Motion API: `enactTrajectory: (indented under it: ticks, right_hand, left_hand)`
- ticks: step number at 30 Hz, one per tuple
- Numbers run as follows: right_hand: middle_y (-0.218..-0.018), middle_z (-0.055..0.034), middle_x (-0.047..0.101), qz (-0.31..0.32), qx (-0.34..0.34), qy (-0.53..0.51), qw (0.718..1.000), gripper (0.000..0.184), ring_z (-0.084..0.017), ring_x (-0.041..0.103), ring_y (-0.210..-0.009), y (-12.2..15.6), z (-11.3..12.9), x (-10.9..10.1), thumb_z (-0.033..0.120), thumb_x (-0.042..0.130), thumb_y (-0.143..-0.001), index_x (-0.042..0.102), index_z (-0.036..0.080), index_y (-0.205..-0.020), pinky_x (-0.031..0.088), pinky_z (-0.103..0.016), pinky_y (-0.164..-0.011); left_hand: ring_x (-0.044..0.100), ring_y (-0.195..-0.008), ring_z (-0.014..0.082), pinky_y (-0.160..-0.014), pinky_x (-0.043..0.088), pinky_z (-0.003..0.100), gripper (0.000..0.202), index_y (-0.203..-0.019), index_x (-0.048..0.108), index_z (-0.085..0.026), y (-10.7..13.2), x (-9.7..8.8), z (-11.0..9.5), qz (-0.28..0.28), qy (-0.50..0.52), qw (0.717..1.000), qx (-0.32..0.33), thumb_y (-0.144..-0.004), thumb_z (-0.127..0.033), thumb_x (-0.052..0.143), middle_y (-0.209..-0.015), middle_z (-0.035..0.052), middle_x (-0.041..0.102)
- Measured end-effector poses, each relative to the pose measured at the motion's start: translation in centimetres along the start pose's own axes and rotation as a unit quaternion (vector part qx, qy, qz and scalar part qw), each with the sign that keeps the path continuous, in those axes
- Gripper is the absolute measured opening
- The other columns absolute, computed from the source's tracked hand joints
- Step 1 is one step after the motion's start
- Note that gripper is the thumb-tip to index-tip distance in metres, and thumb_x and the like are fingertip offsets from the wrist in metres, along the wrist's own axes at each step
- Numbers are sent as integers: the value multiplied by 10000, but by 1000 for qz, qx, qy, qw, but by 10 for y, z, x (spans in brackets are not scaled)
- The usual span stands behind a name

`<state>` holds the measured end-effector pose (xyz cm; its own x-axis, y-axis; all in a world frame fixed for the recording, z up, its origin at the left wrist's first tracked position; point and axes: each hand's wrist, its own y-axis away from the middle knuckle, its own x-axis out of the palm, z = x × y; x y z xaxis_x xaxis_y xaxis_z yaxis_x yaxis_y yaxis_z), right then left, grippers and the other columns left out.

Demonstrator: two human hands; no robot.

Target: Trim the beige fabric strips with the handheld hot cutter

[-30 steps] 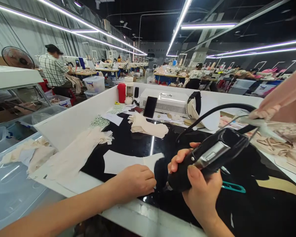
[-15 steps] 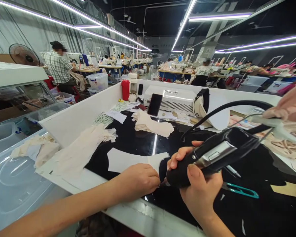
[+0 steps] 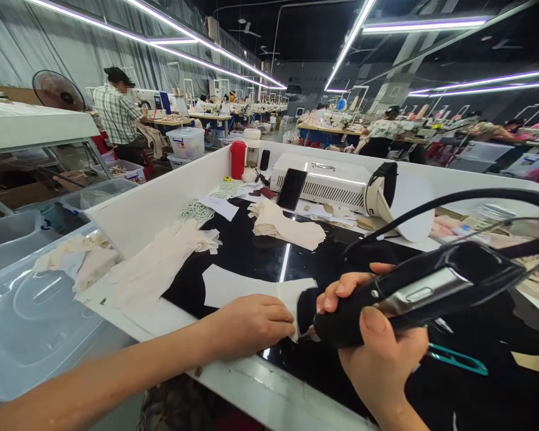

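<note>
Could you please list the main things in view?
Handheld tool: one, black, in right hand
White piece: one, white, under left hand
Cloth stack: one, cream, on table
Cloth heap: one, cream, left
Teal handle: one, teal, right
Vented box: one, white, back
Phone: one, black, before vented box
Container: one, red, back left
String bundles: two, green, left
Workers: several, mixed clothing, background
Left hand: one, bare, on white piece
Right hand: one, bare, holding handheld tool

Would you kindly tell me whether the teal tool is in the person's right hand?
No, the right hand holds the large black tool, while the teal tool lies on the black tabletop.
</note>
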<state>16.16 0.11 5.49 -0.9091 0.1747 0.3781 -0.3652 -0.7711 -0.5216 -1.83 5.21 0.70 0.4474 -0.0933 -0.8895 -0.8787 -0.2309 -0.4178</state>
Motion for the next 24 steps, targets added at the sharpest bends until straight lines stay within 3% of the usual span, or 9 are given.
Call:
enactTrajectory:
  ticks: [11,24]
  right_hand:
    - [-823,32,647,-5,1,0,1000,394,-151,632,-608,-1,0,0,383,829,-867,619,280,-1184,565,-320,-559]
    - [-808,34,657,-16,2,-2,1000,407,-150,627,-601,-1,0,0,389,849,-847,628,276,-1169,556,-314,-553]
  left_hand:
    - [702,-1041,218,-1027,552,331,212,-1178,720,-159,5,-4,4,3,-17,1000,24,-1118,-224,528,-1123,95,751]
    - [678,-1025,207,-1072,520,317,257,-1181,711,-139,7,-4,6,22,-47,998,45,-1134,-228,475,-1109,95,738]
